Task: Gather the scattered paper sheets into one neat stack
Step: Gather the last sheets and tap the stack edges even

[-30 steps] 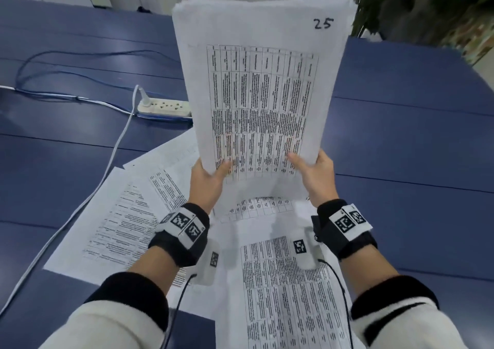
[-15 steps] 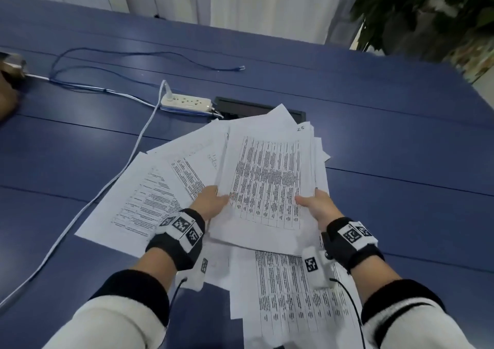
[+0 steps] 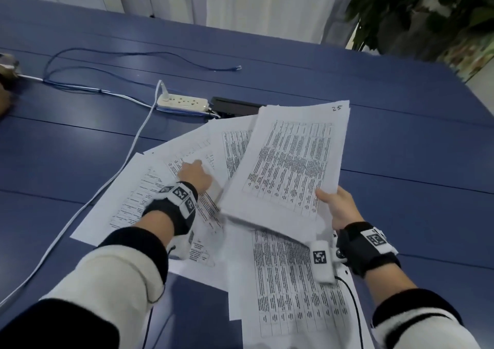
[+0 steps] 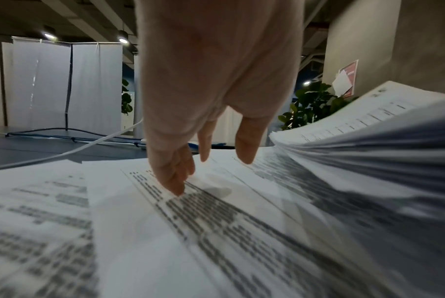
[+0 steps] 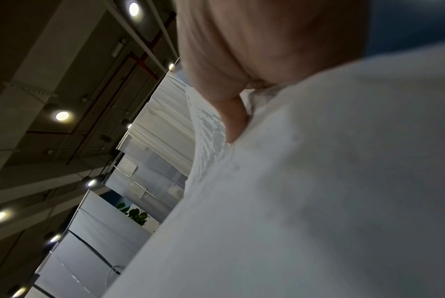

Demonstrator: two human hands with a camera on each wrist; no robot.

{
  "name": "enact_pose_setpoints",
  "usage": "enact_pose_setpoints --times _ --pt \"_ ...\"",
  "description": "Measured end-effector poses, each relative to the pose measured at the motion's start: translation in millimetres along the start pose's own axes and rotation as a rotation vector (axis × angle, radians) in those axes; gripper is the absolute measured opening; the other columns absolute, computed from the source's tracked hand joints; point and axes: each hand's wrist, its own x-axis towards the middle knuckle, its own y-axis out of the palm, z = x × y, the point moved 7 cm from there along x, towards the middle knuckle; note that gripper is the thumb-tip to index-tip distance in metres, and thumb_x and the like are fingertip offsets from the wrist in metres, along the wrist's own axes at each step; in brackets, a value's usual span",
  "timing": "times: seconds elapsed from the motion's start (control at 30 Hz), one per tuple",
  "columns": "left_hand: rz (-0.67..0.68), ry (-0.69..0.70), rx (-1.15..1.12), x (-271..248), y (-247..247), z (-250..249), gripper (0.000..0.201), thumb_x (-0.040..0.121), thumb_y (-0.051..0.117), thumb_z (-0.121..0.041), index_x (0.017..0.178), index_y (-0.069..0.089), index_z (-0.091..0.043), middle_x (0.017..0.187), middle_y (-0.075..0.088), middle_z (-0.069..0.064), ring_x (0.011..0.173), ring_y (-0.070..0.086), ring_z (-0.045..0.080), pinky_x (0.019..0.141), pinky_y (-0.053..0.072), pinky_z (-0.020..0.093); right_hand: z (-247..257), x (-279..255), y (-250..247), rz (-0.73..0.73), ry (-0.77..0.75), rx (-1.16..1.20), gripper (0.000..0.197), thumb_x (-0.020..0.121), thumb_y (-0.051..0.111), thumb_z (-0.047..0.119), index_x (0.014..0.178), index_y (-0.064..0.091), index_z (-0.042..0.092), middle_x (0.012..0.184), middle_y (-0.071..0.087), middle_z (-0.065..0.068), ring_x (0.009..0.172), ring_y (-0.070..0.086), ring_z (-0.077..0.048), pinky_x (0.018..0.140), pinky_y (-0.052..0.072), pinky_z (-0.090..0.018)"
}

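My right hand (image 3: 338, 205) grips the near right corner of a thick stack of printed sheets (image 3: 288, 167), thumb on top; the stack is tilted a little above the table, its underside (image 5: 318, 181) filling the right wrist view. My left hand (image 3: 193, 173) reaches over the loose sheets (image 3: 171, 177) spread on the blue table (image 3: 401, 148). Its fingers (image 4: 175, 181) are straight, tips touching a printed sheet (image 4: 165, 221). More loose sheets (image 3: 294, 295) lie near me under the right wrist.
A white power strip (image 3: 183, 102) with a white cable (image 3: 128, 156) lies beyond the papers, next to a black cable hatch (image 3: 235, 106). A thin blue cable (image 3: 133, 54) loops at the back left. A plant (image 3: 427, 14) stands past the far right corner.
The stack was held upright in both hands, then lowered. My left hand has let go and moved left onto the loose sheets; the right hand alone holds the stack, shifted right.
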Motion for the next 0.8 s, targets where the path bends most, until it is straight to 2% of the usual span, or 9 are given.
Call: enact_pose_setpoints --times 0.1,0.2,0.27,0.33,0.43,0.57,0.7,0.8 --pt "0.004 -0.082 0.061 22.6 -6.8 -3.1 0.071 0.089 0.055 -0.035 0.142 0.024 0.0 0.148 0.024 0.024 0.134 0.031 0.04 0.11 0.031 0.042 0.8 13.0 3.2 -0.034 0.031 0.036 0.037 0.092 0.052 0.001 0.128 0.05 0.001 0.127 0.057 -0.014 0.108 0.056 -0.029 0.1 0.042 -0.047" --pt "-0.016 -0.144 0.141 35.9 -6.9 -5.3 0.09 0.086 0.052 -0.054 0.144 0.014 0.004 0.152 0.012 0.026 0.141 0.015 0.039 0.115 0.021 0.041 -0.1 26.0 5.8 -0.057 0.069 0.071 0.037 0.091 0.053 0.002 0.128 0.05 0.003 0.131 0.056 -0.014 0.112 0.056 -0.032 0.102 0.041 -0.051" --pt "-0.025 -0.209 0.121 39.6 -3.4 -5.1 0.105 0.081 0.055 -0.06 0.146 0.004 0.004 0.154 0.004 0.025 0.143 0.008 0.038 0.116 0.015 0.043 -5.7 31.8 7.6 -0.054 0.103 0.115 0.038 0.092 0.053 0.004 0.13 0.049 0.004 0.13 0.056 -0.011 0.114 0.055 -0.03 0.101 0.041 -0.049" --pt "-0.062 -0.26 0.052 45.7 0.7 -2.5 0.115 0.072 0.065 -0.061 0.147 0.002 -0.001 0.154 0.002 0.023 0.143 0.007 0.038 0.116 0.015 0.047 -10.7 34.6 8.3 -0.05 0.131 0.161 0.042 0.092 0.054 0.006 0.133 0.045 0.005 0.128 0.054 -0.006 0.117 0.052 -0.026 0.099 0.041 -0.043" --pt "-0.152 -0.192 0.106 65.2 -3.0 -3.7 0.112 0.059 0.074 -0.062 0.142 0.02 -0.009 0.149 0.014 0.021 0.139 0.015 0.038 0.113 0.021 0.048 -14.9 39.8 6.8 -0.051 0.157 0.231 0.043 0.093 0.053 0.006 0.135 0.044 0.006 0.135 0.052 -0.009 0.12 0.052 -0.028 0.098 0.042 -0.043" --pt "-0.106 -0.136 0.158 78.2 -6.4 -4.9 0.114 0.05 0.077 -0.065 0.138 0.028 -0.013 0.148 0.016 0.019 0.137 0.018 0.038 0.113 0.021 0.047 -14.6 42.8 5.6 -0.043 0.163 0.318 0.038 0.095 0.047 0.001 0.132 0.046 0.005 0.128 0.055 -0.01 0.107 0.055 -0.024 0.09 0.044 -0.04" --pt "-0.106 -0.087 0.136 78.4 -5.1 -3.1 0.102 0.051 0.08 -0.061 0.129 0.036 -0.013 0.136 0.03 0.017 0.127 0.031 0.036 0.109 0.026 0.04 -15.7 44.2 6.0 -0.049 0.153 0.332 0.037 0.094 0.048 0.002 0.131 0.047 0.006 0.132 0.054 -0.011 0.115 0.054 -0.028 0.099 0.042 -0.044" --pt "-0.071 -0.025 0.072 75.8 -2.2 -4.8 0.092 0.057 0.083 -0.049 0.129 0.037 -0.015 0.132 0.036 0.015 0.124 0.037 0.034 0.106 0.032 0.041 -16.6 43.4 6.8 -0.041 0.15 0.352 0.034 0.094 0.049 0.002 0.127 0.05 0.006 0.128 0.057 -0.011 0.107 0.058 -0.027 0.094 0.045 -0.043"
